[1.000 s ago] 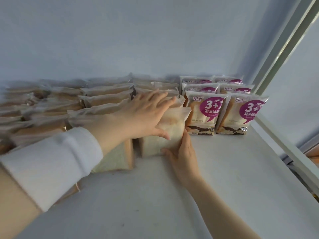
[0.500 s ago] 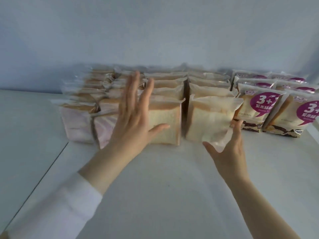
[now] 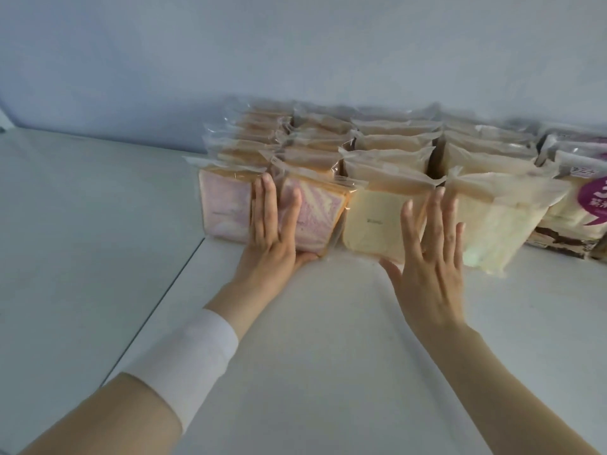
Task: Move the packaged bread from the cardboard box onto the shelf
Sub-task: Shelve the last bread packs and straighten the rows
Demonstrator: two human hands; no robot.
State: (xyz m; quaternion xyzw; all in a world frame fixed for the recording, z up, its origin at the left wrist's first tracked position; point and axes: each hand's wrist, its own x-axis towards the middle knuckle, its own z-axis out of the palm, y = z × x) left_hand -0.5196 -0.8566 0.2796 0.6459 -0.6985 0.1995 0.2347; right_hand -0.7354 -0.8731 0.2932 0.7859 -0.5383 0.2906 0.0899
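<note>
Two hands in the head view, both flat and open, with nothing gripped. Straight fingers of the left hand (image 3: 272, 231) laid across the fronts of a pink packet (image 3: 223, 208) and a purple-swirl packet (image 3: 312, 218), thumb at the swirl packet's lower corner. Straight, spread fingers of the right hand (image 3: 430, 254) over the gap between a pale packet (image 3: 374, 221) and a second pale packet (image 3: 502, 218). Several rows of packaged bread (image 3: 387, 142) upright on the white shelf (image 3: 328, 356), reaching back to the wall (image 3: 295, 60). Purple-labelled packets (image 3: 584, 205) at far right. White sleeve (image 3: 190, 356) on the left forearm.
</note>
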